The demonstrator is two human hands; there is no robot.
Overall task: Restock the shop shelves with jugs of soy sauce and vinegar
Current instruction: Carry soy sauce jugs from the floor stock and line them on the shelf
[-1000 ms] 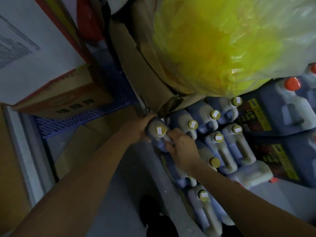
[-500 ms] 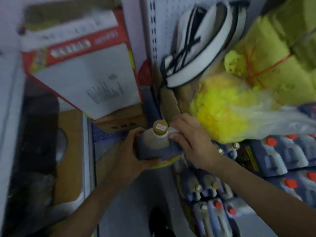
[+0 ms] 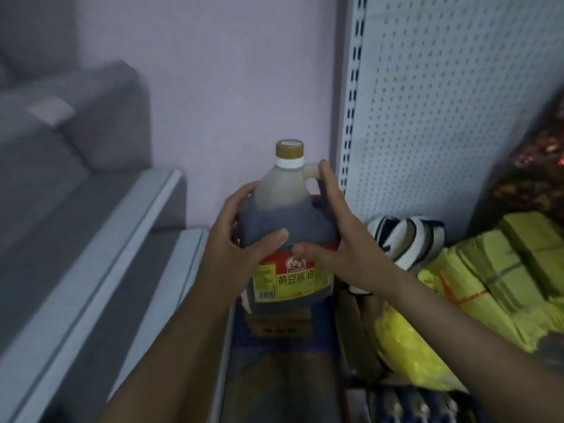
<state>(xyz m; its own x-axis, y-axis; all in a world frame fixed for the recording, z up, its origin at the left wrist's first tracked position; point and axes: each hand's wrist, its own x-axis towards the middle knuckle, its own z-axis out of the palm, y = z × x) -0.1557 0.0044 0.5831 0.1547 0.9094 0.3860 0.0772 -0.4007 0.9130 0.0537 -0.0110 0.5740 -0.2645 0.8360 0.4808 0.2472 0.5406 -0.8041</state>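
A soy sauce jug (image 3: 287, 215) with a gold cap, dark liquid and a yellow-red label is upright in mid-air in front of me. My left hand (image 3: 235, 239) grips its left side, thumb across the front. My right hand (image 3: 338, 239) holds the right side by the handle, fingers up along it and thumb on the label's top edge. Several more jugs (image 3: 409, 407) show dimly at the bottom right.
A white pegboard shelf back (image 3: 442, 102) rises on the right, with a striped item (image 3: 409, 236) and yellow wrapped bundles (image 3: 503, 270) below it. A cardboard box (image 3: 280, 328) sits under the jug. A grey ledge (image 3: 100, 239) runs on the left before a lilac wall.
Both hands pulled one jug out of the low row and lifted it to chest height. My view swung up from the floor stock to the wall and pegboard.
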